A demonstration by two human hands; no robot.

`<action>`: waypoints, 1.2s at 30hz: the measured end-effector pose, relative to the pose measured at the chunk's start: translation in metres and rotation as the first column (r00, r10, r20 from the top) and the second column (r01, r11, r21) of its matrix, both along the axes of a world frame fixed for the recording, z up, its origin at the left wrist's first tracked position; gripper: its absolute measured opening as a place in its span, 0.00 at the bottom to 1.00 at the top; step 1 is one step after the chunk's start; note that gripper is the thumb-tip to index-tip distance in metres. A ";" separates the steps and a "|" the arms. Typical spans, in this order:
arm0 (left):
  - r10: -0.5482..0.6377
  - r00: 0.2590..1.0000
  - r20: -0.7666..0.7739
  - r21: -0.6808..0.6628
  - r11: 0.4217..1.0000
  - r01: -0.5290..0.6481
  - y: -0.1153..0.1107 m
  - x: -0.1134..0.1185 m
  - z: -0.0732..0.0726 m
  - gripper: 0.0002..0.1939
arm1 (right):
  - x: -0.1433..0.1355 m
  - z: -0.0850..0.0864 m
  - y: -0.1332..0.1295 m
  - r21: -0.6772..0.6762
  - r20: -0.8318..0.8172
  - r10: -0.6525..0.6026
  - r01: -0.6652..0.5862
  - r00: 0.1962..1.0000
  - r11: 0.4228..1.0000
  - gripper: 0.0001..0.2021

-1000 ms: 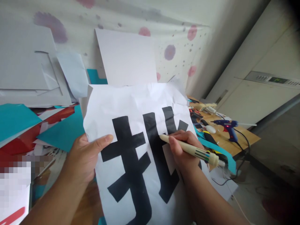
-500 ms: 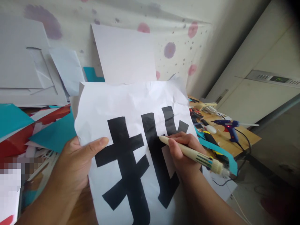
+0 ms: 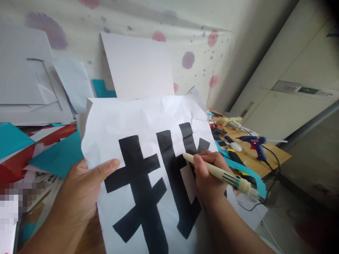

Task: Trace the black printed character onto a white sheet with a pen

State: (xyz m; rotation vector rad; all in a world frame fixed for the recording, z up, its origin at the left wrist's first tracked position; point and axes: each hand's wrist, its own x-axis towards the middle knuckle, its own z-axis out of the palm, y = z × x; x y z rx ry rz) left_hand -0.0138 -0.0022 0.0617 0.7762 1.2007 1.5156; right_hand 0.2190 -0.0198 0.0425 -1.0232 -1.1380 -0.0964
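A creased white paper sheet (image 3: 122, 116) with a large black character (image 3: 143, 176) on it faces me, tilted up. My left hand (image 3: 88, 183) grips its left edge, thumb on the front and the other fingers hidden behind. Pinched in my right hand (image 3: 212, 173) is a thick cream multicolour pen (image 3: 227, 177). The pen's tip rests at or just over the black shape's edge, right of the sheet's middle. Part of the character lies hidden behind my right hand.
At the right, a blue glue gun (image 3: 256, 143) with a lit red light stands on the wooden table (image 3: 280, 155) among tools and a teal strip (image 3: 249, 168). Red and teal sheets (image 3: 57, 155) lie at the left. White boards (image 3: 137, 63) lean against the spotted wall covering.
The pen tip has shifted slightly along the black edge, to the right relative to the character. The whole view has moved a little, with the sheet lower and further left in it.
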 end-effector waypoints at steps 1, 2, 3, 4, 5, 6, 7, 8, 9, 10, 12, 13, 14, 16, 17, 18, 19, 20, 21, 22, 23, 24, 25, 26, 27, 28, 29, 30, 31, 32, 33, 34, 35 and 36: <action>-0.005 1.000 -0.002 -0.001 1.000 0.005 0.000 0.000 0.001 0.31 | 0.001 -0.001 0.000 -0.005 -0.011 -0.002 0.002 1.000 1.000 0.11; -0.008 1.000 -0.004 0.003 1.000 0.008 0.000 0.001 0.002 0.31 | 0.001 -0.001 0.000 -0.008 -0.015 -0.001 0.001 1.000 1.000 0.10; -0.010 1.000 -0.006 0.005 1.000 0.010 -0.001 0.002 0.003 0.31 | 0.001 -0.002 0.000 -0.012 -0.013 0.002 -0.002 1.000 1.000 0.10; -0.006 1.000 -0.009 0.005 1.000 0.006 -0.002 0.004 0.004 0.30 | 0.002 -0.002 0.000 -0.018 -0.003 0.010 -0.010 1.000 1.000 0.10; 0.006 1.000 -0.013 0.002 1.000 -0.006 -0.004 0.006 0.006 0.29 | 0.002 -0.001 0.000 -0.022 0.011 0.022 -0.021 1.000 1.000 0.10; 0.019 1.000 -0.015 -0.001 1.000 -0.019 -0.006 0.008 0.008 0.28 | 0.002 -0.001 0.000 -0.023 0.022 0.030 -0.030 0.999 0.999 0.11; 0.032 0.999 -0.016 -0.003 0.999 -0.032 -0.007 0.009 0.009 0.27 | 0.002 0.000 0.000 -0.021 0.025 0.036 -0.035 0.999 0.999 0.11; 0.041 0.999 -0.019 -0.004 0.999 -0.042 -0.008 0.010 0.009 0.27 | 0.002 0.000 0.000 -0.016 0.019 0.040 -0.040 0.999 0.999 0.11; 0.042 0.999 -0.023 -0.002 0.999 -0.042 -0.009 0.010 0.009 0.26 | 0.002 0.000 0.000 -0.012 0.004 0.040 -0.040 0.999 0.999 0.11; 0.035 0.999 -0.026 0.001 0.999 -0.035 -0.008 0.010 0.009 0.27 | 0.002 0.000 0.001 -0.010 -0.019 0.038 -0.038 0.999 0.999 0.11; 0.009 1.000 -0.027 0.000 1.000 -0.009 -0.006 0.007 0.006 0.29 | 0.002 0.000 0.002 -0.029 -0.068 0.046 -0.048 0.997 0.998 0.12; -0.005 1.000 -0.025 -0.007 1.000 0.005 -0.003 0.005 0.005 0.30 | 0.003 -0.001 0.003 -0.046 -0.098 0.064 -0.069 0.993 0.997 0.12; -0.016 1.000 -0.021 -0.010 1.000 0.016 -0.001 0.003 0.004 0.32 | 0.004 -0.002 0.004 -0.056 -0.143 0.089 -0.097 0.986 0.994 0.12; -0.030 1.000 -0.004 -0.005 1.000 0.030 0.003 0.001 0.002 0.33 | 0.008 -0.004 0.006 -0.042 -0.268 0.161 -0.178 0.950 0.983 0.13; -0.040 0.999 0.006 -0.001 0.999 0.040 0.004 0.001 0.002 0.32 | 0.009 -0.005 0.006 -0.021 -0.321 0.208 -0.226 0.924 0.974 0.13; -0.056 0.998 0.016 -0.002 0.998 0.056 0.005 0.001 0.002 0.31 | 0.011 -0.005 0.007 0.003 -0.348 0.262 -0.278 0.900 0.961 0.13; -0.069 0.997 0.024 -0.003 0.998 0.069 0.005 0.001 0.002 0.29 | 0.013 -0.004 0.008 0.012 -0.336 0.320 -0.336 0.886 0.942 0.12; -0.078 0.996 0.030 -0.003 0.997 0.078 0.006 0.002 0.003 0.26 | 0.014 -0.003 0.008 -0.003 -0.287 0.376 -0.394 0.881 0.919 0.11; -0.087 0.996 0.033 -0.006 0.996 0.087 0.006 0.003 0.003 0.25 | 0.015 0.000 0.009 -0.033 -0.212 0.426 -0.442 0.880 0.896 0.11; -0.088 0.996 0.033 -0.001 0.996 0.088 0.006 0.003 0.003 0.23 | 0.016 0.003 0.011 -0.071 -0.130 0.461 -0.472 0.878 0.879 0.10; -0.086 0.996 0.034 0.010 0.996 0.086 0.006 0.003 0.003 0.23 | 0.016 0.007 0.013 -0.106 -0.058 0.482 -0.485 0.874 0.868 0.10; -0.088 0.995 0.037 0.021 0.996 0.087 0.005 0.003 0.003 0.22 | 0.016 0.012 0.016 -0.129 -0.009 0.490 -0.486 0.872 0.864 0.10; -0.095 0.995 0.042 0.029 0.995 0.094 0.005 0.003 0.003 0.22 | 0.016 0.017 0.020 -0.134 0.016 0.488 -0.482 0.873 0.866 0.10; -0.107 0.993 0.046 0.030 0.994 0.106 0.005 0.003 0.003 0.22 | 0.016 0.022 0.025 -0.127 0.020 0.480 -0.474 0.877 0.872 0.10; -0.123 0.991 0.049 0.031 0.992 0.122 0.005 0.003 0.003 0.22 | 0.016 0.026 0.031 -0.121 0.012 0.473 -0.468 0.881 0.876 0.10; -0.136 0.989 0.053 0.034 0.990 0.135 0.005 0.002 0.003 0.23 | 0.015 0.029 0.036 -0.118 0.005 0.471 -0.467 0.882 0.876 0.10; -0.147 0.988 0.055 0.039 0.989 0.145 0.005 0.002 0.003 0.23 | 0.015 0.032 0.041 -0.116 0.002 0.477 -0.474 0.879 0.873 0.10; -0.149 0.987 0.054 0.044 0.988 0.147 0.005 0.002 0.003 0.23 | 0.015 0.033 0.046 -0.120 0.002 0.496 -0.492 0.868 0.862 0.10; -0.148 0.988 0.053 0.052 0.988 0.145 0.004 0.002 0.003 0.23 | 0.015 0.033 0.049 -0.124 0.000 0.527 -0.523 0.850 0.843 0.10; -0.145 0.988 0.052 0.062 0.988 0.141 0.004 0.002 0.003 0.23 | 0.016 0.033 0.051 -0.125 -0.005 0.565 -0.561 0.825 0.819 0.11; -0.144 0.988 0.050 0.069 0.988 0.140 0.004 0.002 0.002 0.23 | 0.016 0.032 0.052 -0.122 -0.012 0.598 -0.595 0.801 0.794 0.11; -0.145 0.988 0.046 0.072 0.987 0.141 0.004 0.002 0.002 0.24 | 0.017 0.031 0.052 -0.118 -0.018 0.621 -0.618 0.784 0.777 0.11; -0.151 0.988 0.042 0.069 0.987 0.148 0.004 0.002 0.002 0.24 | 0.017 0.030 0.050 -0.114 -0.019 0.633 -0.630 0.774 0.768 0.11; -0.158 0.987 0.042 0.064 0.986 0.155 0.004 0.002 0.001 0.24 | 0.018 0.028 0.049 -0.114 -0.012 0.638 -0.635 0.770 0.764 0.11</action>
